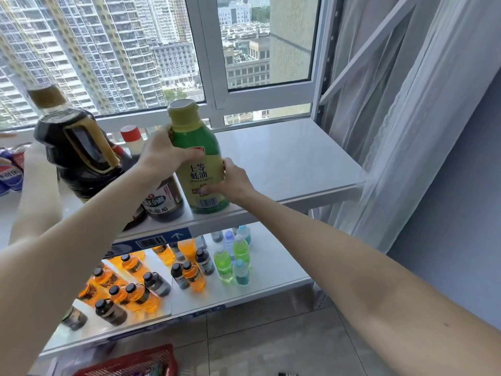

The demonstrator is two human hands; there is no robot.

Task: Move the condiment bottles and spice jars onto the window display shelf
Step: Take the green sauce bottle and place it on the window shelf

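Observation:
A green and yellow oyster sauce bottle (197, 156) stands upright near the front edge of the white window shelf (287, 164). My left hand (160, 156) grips its upper body from the left. My right hand (233, 180) holds its lower label from the right. Left of it stand a dark vinegar bottle (165, 199), a large dark soy sauce jug with a tan handle (78, 147) and a red-capped bottle (132, 137), partly hidden behind my left hand.
The lower shelf (273, 270) carries several orange, dark, green and blue drink bottles. Cola cans (12, 169) sit at the far left beside another person's arm (38, 196). A red basket (130, 362) lies on the floor. A sheer curtain (401, 131) hangs on the right.

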